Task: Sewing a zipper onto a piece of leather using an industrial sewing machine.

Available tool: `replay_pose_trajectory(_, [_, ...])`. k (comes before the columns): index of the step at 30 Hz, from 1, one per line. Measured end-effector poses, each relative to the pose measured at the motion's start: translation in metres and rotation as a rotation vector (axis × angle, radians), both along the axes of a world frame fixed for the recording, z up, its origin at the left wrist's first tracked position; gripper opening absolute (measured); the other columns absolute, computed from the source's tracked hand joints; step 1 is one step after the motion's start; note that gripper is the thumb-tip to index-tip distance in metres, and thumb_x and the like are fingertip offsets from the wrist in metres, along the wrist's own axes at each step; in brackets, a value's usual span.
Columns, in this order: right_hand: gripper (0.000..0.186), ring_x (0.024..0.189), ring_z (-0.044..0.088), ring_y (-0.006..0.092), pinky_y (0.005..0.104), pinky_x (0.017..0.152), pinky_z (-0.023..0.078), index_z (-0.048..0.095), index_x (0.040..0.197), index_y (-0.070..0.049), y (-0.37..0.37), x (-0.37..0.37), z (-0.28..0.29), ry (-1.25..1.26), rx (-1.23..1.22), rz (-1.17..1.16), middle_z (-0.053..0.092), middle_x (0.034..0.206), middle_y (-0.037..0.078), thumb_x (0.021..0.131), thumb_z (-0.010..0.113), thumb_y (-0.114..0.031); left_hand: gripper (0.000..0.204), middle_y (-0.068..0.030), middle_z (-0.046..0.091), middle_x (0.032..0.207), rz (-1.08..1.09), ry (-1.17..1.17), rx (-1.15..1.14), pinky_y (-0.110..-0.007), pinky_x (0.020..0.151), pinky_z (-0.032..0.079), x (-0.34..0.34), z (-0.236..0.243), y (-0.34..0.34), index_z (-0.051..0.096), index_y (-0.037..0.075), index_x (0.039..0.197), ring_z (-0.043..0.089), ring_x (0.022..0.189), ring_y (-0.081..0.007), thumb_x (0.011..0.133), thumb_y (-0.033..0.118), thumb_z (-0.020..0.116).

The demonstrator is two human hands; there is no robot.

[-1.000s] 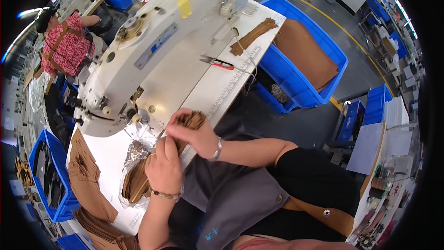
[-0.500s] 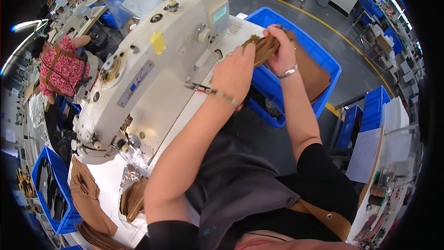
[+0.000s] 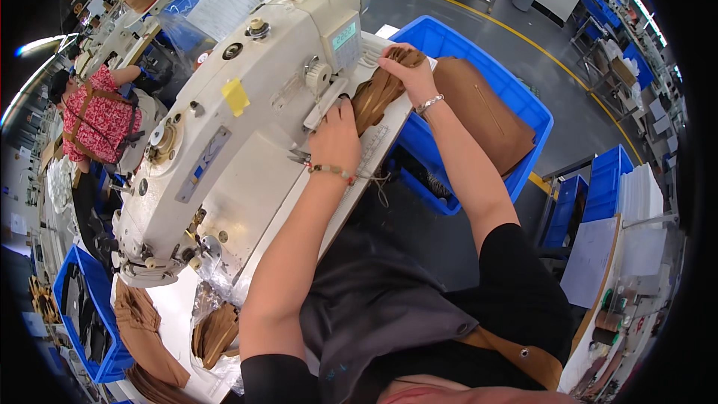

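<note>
A bundle of brown fabric strips (image 3: 372,99) lies along the right end of the white sewing table, beside the sewing machine (image 3: 239,82). My right hand (image 3: 411,78) grips the bundle's upper end with thumb and fingers. My left hand (image 3: 335,138) is at the lower end, fingers curled against the strips, partly hiding them. Scissors (image 3: 298,158) lie partly hidden just left of my left wrist. More brown strips (image 3: 213,333) sit in clear crinkled plastic near the table's front left, next to brown fabric pieces (image 3: 149,340).
A blue bin (image 3: 523,172) of brown panels stands beyond the table's right edge; another blue bin (image 3: 112,363) with dark pieces is at left. A co-worker (image 3: 101,116) sits at the upper left. Thread spools (image 3: 606,318) and paper sheets (image 3: 587,254) are at the right.
Both hands moved from the table's front up to its far right end with a bundle. Since half a second ago the bundle has come down and slightly left, beside the machine.
</note>
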State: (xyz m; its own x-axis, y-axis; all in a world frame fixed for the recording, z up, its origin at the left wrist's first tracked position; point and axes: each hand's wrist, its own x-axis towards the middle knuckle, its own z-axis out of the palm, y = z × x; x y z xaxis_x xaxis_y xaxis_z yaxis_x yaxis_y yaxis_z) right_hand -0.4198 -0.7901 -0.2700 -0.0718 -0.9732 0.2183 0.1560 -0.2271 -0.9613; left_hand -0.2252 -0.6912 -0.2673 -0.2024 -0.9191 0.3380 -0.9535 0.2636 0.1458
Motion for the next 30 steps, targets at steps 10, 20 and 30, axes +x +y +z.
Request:
replay_pose_trajectory(10, [0.041, 0.115, 0.061, 0.0333, 0.0438, 0.099, 0.048, 0.068, 0.112, -0.007, 0.027, -0.022, -0.016, 0.849, -0.530, -0.453, 0.064, 0.126, 0.014, 0.081, 0.081, -0.030, 0.056, -0.0119, 0.050, 0.146, -0.101, -0.095, -0.123, -0.052, 0.097, 0.052, 0.018, -0.005, 0.024, 0.052, 0.008, 0.135, 0.058, 0.124, -0.0329, 0.082, 0.011, 0.067])
replay_pose_trajectory(20, [0.039, 0.132, 0.052, 0.0364, 0.0520, 0.113, 0.037, 0.069, 0.124, -0.013, 0.075, 0.011, -0.027, 1.142, -0.657, 0.106, 0.062, 0.137, 0.013, 0.088, 0.075, -0.026, 0.034, -0.0124, 0.054, 0.144, -0.272, -0.229, -0.004, -0.058, 0.106, 0.044, 0.035, 0.026, 0.084, 0.063, 0.009, 0.122, 0.050, 0.136, -0.0339, 0.088, 0.012, 0.062])
replay_pose_trajectory(30, [0.031, 0.131, 0.055, 0.0311, 0.0435, 0.110, 0.042, 0.067, 0.124, -0.005, 0.067, 0.007, -0.020, 0.983, -0.671, 0.010, 0.063, 0.136, 0.014, 0.095, 0.065, -0.014, 0.019, -0.0113, 0.073, 0.091, -0.041, 0.215, 0.289, -0.038, 0.068, 0.056, 0.173, 0.169, 0.230, 0.072, 0.003, 0.105, 0.072, 0.076, -0.0296, 0.087, 0.010, 0.072])
